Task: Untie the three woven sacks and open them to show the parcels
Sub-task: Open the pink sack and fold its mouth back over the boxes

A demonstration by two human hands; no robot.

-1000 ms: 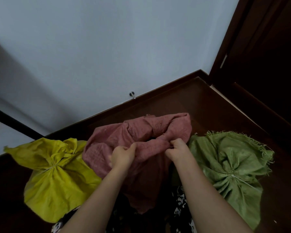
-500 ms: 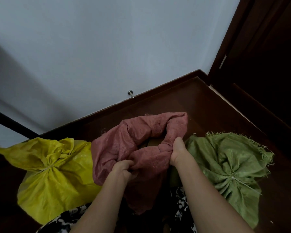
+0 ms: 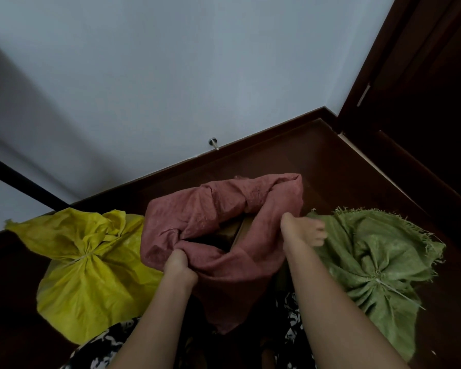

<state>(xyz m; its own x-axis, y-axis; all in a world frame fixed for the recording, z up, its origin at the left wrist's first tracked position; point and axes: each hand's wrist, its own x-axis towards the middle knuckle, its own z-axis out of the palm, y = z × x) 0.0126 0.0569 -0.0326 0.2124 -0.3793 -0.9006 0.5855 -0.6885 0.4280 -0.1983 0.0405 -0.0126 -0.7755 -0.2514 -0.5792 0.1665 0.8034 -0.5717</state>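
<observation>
The red sack [image 3: 218,235] stands in the middle of the dark floor [image 3: 330,166], its mouth pulled open over a brown parcel [image 3: 236,230]. The left hand [image 3: 177,265] grips its near rim; the right hand [image 3: 301,231] grips its right rim. Left of it sits the tied yellow sack [image 3: 91,267], right of it the tied green sack [image 3: 378,265].

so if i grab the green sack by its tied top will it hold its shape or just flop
Probably flop: the green sack is thin woven cloth, creased into folds around its tie. The frayed rim above the tie looks limp. The bulging body suggests some weight inside, so it would likely sag below your grip.
</observation>
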